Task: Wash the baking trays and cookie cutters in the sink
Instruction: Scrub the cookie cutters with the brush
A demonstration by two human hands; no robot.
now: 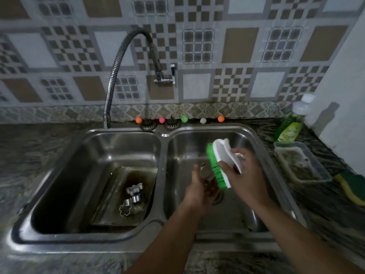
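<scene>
Over the right basin of the steel double sink, my left hand holds a small metal cookie cutter, mostly hidden by the fingers. My right hand grips a white scrubbing brush with green bristles, and the bristles touch the cutter. In the left basin a stained baking tray lies tilted, with three metal cookie cutters on it.
A flexible chrome tap arches over the left basin. On the right counter stand a green dish soap bottle, a clear plastic container and a yellow-green sponge. Small coloured balls line the back edge.
</scene>
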